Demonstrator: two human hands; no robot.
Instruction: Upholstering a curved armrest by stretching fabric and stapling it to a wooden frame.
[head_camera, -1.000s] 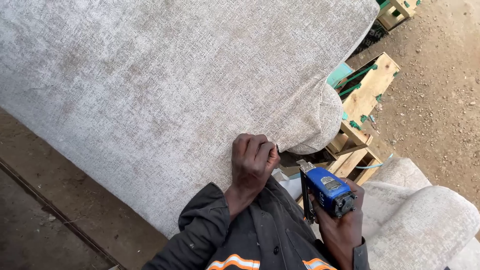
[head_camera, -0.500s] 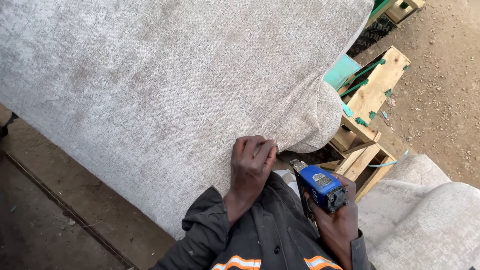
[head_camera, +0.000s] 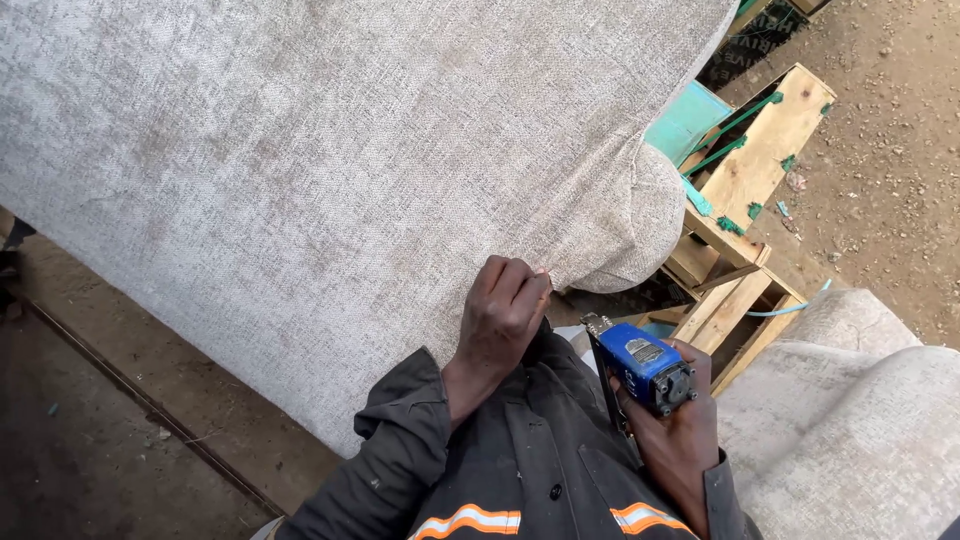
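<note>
A broad panel of pale grey upholstery fabric (head_camera: 300, 170) filled the left and far part of the view, its near edge running from the lower left up toward a rounded, fabric-wrapped corner (head_camera: 640, 230) at the right. The person's left hand (head_camera: 505, 315) was closed on that near edge just beside the corner, fingers (head_camera: 515, 280) curled over the cloth and pinching it tight. The right hand (head_camera: 675, 430) was wrapped around a blue staple gun (head_camera: 645, 365), whose long axis pointed up and to the left, its metal nose (head_camera: 597, 325) aimed at the pinched edge but apart from it. The gripped cloth lay up and to the left of the tool, with the left hand plainly the nearer of the two; the gun sat just to the right of that hand, near the person's chest. A dark work jacket with orange and silver reflective stripes (head_camera: 470, 520) showed at the near edge of the view. Behind the corner stood a bare wooden frame (head_camera: 760, 160) with green strapping and a turquoise panel (head_camera: 685, 120), on sandy, stony ground (head_camera: 890, 150). Another grey upholstered piece (head_camera: 850, 420) lay at the near right.
</note>
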